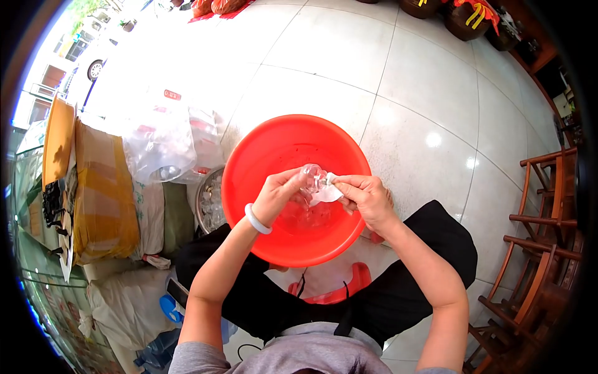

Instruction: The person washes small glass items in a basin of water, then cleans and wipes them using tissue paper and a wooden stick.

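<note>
A large red basin point(274, 146) stands on the tiled floor between my knees, with some clear glass-like pieces low inside it. Above it, my left hand point(286, 190) is closed round a small clear glass or bottle point(313, 175). My right hand point(363, 198) pinches a white cloth point(327, 194) against the mouth of that clear item. The cloth hangs a little below my right fingers. A pale ring-shaped bracelet point(258, 219) is on my left wrist.
Left of the basin are a metal bowl of clear items point(212, 199), a plastic bag point(159, 143) and a taped cardboard box point(106, 190). Wooden stools point(542, 249) stand at the right. Dark jars point(464, 22) line the back. A red stool point(352, 287) is beneath me.
</note>
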